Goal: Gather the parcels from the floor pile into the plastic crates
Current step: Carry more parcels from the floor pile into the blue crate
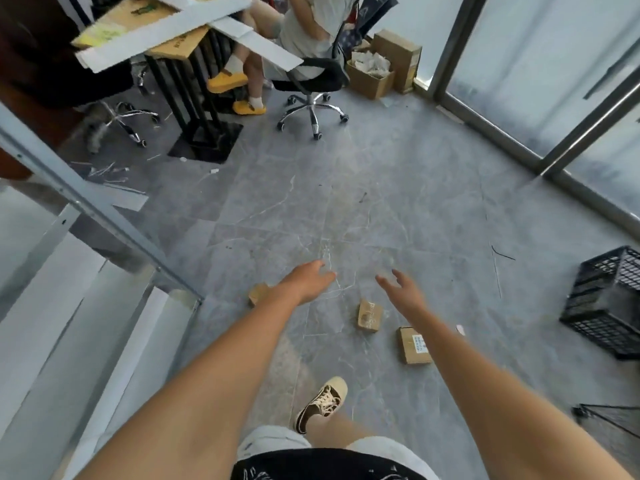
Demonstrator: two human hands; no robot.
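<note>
Three small brown cardboard parcels lie on the grey tiled floor. One parcel (257, 294) is partly hidden behind my left wrist. A second parcel (370, 315) lies between my forearms, and a third parcel with a white label (414, 345) sits just left of my right forearm. My left hand (308, 280) and my right hand (403, 289) are both stretched forward above the floor, fingers straight and relaxed, holding nothing. A black plastic crate (606, 303) stands at the right edge, about an arm's length from the parcels.
A seated person on a black swivel chair (311, 81) is at the back, beside a desk piled with cardboard (166, 32). Open cartons (381, 67) stand by the glass wall (554, 81). A metal shelf frame (86, 202) runs along the left. My shoe (323, 400) is on the floor below.
</note>
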